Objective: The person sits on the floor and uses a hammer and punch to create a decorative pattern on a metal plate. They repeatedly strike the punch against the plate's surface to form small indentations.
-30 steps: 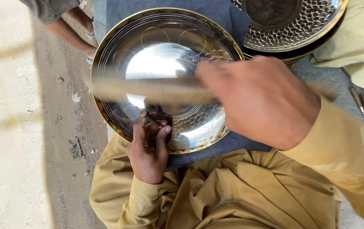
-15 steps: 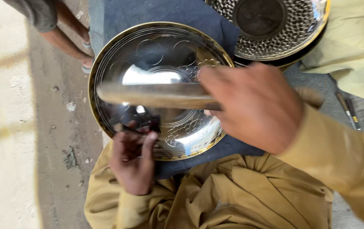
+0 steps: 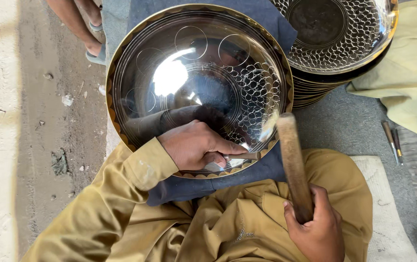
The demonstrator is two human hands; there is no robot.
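A large shiny metal plate [image 3: 121, 63] with engraved circles and a scalloped gold rim lies on a dark blue cloth [image 3: 184, 187] over my lap. My left hand [image 3: 196, 145] rests on the plate's near edge, closed around a small metal punch [image 3: 240, 156] whose tip touches the plate. My right hand [image 3: 315, 228], low at the right above my knee, grips the bottom of a wooden stick [image 3: 293, 160]. The stick points up, and its top end is beside the plate's right rim.
A stack of similar patterned plates [image 3: 339, 34] stands at the top right, touching the cloth. Two thin metal tools [image 3: 393, 140] lie on the grey floor at right. Another person's sandalled feet [image 3: 92, 43] stand at the top left on dusty ground.
The stick lay blurred across the plate; now it points upright at the plate's right edge, with my right hand lowered. My left hand still holds the punch on the plate.
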